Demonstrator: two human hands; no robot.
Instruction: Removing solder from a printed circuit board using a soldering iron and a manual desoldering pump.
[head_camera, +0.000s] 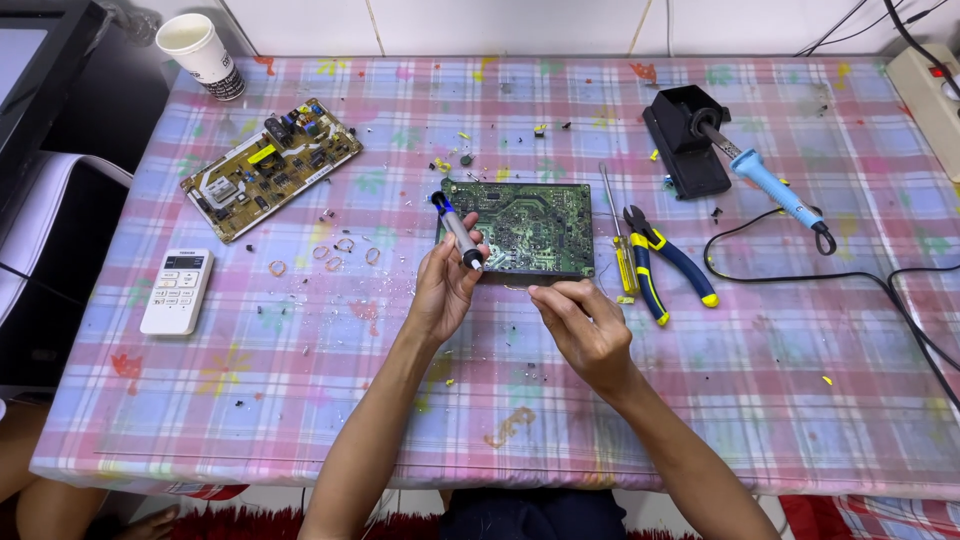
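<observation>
Your left hand (445, 285) has its fingers wrapped around a desoldering pump (458, 231) over the green circuit board (522, 227) mid-surface, right hand (580, 318) fingers pinched at the board's near edge, so a loose pinch could let it skid toward the pliers (668, 268).

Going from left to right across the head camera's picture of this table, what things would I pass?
White remote control → paper cup → yellow circuit board → green circuit board → screwdriver → blue-and-yellow pliers → black soldering stand → blue soldering iron
</observation>
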